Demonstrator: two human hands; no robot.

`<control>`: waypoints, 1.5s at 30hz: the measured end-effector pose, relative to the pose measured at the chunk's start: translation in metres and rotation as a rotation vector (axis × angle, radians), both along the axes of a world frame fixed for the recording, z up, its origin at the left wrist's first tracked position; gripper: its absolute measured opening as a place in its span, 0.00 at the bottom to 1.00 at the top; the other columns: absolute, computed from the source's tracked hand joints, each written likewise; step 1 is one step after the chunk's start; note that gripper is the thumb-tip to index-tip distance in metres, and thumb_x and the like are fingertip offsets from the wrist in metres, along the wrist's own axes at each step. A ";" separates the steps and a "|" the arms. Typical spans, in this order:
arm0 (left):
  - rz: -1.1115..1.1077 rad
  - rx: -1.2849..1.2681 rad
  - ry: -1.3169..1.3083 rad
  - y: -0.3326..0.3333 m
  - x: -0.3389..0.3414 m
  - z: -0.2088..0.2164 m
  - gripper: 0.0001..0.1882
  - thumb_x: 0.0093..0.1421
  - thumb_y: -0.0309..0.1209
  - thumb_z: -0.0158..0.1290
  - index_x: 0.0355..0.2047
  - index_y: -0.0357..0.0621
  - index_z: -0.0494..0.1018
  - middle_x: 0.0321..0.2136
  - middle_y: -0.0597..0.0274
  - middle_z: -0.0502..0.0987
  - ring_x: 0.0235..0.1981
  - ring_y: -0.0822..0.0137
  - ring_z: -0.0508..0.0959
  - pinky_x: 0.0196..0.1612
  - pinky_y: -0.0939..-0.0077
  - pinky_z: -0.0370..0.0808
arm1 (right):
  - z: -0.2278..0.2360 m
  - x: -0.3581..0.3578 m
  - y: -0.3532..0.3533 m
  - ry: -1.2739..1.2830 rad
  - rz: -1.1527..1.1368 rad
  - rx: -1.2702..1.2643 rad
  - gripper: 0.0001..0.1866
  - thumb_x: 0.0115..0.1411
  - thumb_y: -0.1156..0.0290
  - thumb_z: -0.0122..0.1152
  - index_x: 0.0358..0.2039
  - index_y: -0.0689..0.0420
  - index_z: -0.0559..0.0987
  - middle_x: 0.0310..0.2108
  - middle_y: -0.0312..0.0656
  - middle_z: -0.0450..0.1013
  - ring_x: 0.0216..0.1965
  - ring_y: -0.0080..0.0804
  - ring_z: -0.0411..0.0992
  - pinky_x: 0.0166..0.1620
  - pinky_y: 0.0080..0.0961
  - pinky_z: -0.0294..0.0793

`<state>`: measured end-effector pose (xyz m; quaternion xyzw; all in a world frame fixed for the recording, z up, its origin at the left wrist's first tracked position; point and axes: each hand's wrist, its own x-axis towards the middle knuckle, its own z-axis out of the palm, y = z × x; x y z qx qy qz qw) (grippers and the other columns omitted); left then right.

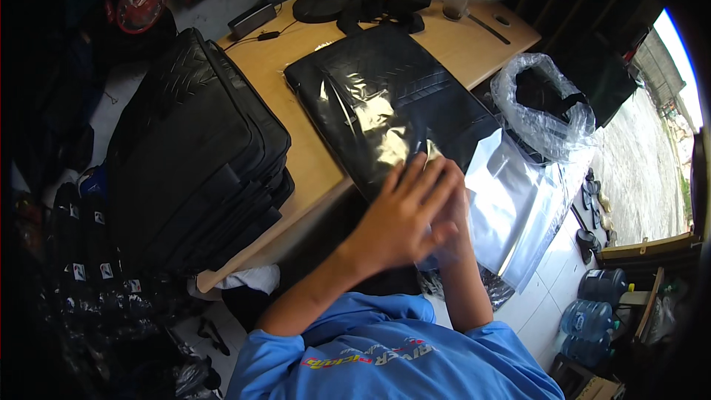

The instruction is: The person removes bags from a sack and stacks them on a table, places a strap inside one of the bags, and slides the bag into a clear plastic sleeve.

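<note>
In our view, our left hand point(412, 204) covers one part of our right hand point(461, 211). The left fingers point(428, 178) are extended, the thumb point(443, 232) apart. Our left forearm point(318, 289) slants inward; our right forearm point(466, 289) stands steeper.

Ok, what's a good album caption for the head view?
Left hand overlapping right hand, near a shiny black item on a tan table.

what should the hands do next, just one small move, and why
Perhaps lower the open left hand onto the creased, shiny clear plastic film and smooth it over the flat, black, rectangular padded piece. The film looks wrinkled there, and the left hand is already beside the piece's near end, partly covering the right hand in this view.
</note>
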<state>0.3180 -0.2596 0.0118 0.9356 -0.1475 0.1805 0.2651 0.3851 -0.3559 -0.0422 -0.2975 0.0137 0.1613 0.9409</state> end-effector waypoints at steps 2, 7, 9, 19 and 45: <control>-0.082 -0.034 -0.010 -0.030 -0.018 0.011 0.31 0.60 0.47 0.43 0.60 0.45 0.56 0.61 0.44 0.54 0.61 0.45 0.56 0.61 0.46 0.46 | 0.005 0.007 0.004 0.029 0.065 0.013 0.15 0.61 0.61 0.49 0.37 0.59 0.75 0.35 0.40 0.75 0.39 0.33 0.73 0.48 0.31 0.71; 0.136 0.321 -0.069 -0.049 -0.049 -0.002 0.28 0.58 0.37 0.46 0.60 0.53 0.59 0.60 0.51 0.57 0.62 0.51 0.57 0.59 0.44 0.50 | 0.024 0.016 0.022 0.211 0.376 0.057 0.17 0.61 0.58 0.49 0.38 0.59 0.75 0.36 0.40 0.75 0.39 0.36 0.73 0.47 0.35 0.72; 0.186 0.299 -0.105 -0.037 -0.051 -0.002 0.27 0.57 0.31 0.46 0.59 0.51 0.61 0.59 0.50 0.59 0.60 0.50 0.60 0.57 0.47 0.55 | 0.027 0.016 0.014 0.165 0.543 -0.078 0.15 0.61 0.58 0.51 0.38 0.57 0.74 0.33 0.38 0.75 0.32 0.30 0.73 0.38 0.31 0.74; 0.589 0.407 -0.100 -0.017 -0.087 -0.018 0.27 0.53 0.19 0.46 0.56 0.42 0.63 0.57 0.40 0.60 0.58 0.42 0.61 0.54 0.52 0.59 | 0.003 0.015 0.020 0.169 0.452 0.054 0.15 0.61 0.63 0.53 0.40 0.63 0.73 0.36 0.47 0.74 0.36 0.38 0.75 0.42 0.36 0.76; 0.807 -0.910 -0.020 0.026 -0.100 -0.030 0.15 0.63 0.31 0.47 0.43 0.30 0.66 0.30 0.55 0.76 0.25 0.71 0.77 0.24 0.84 0.72 | 0.033 0.102 -0.117 -0.684 -0.267 -1.323 0.18 0.57 0.59 0.58 0.36 0.63 0.78 0.23 0.36 0.71 0.23 0.18 0.66 0.27 0.16 0.65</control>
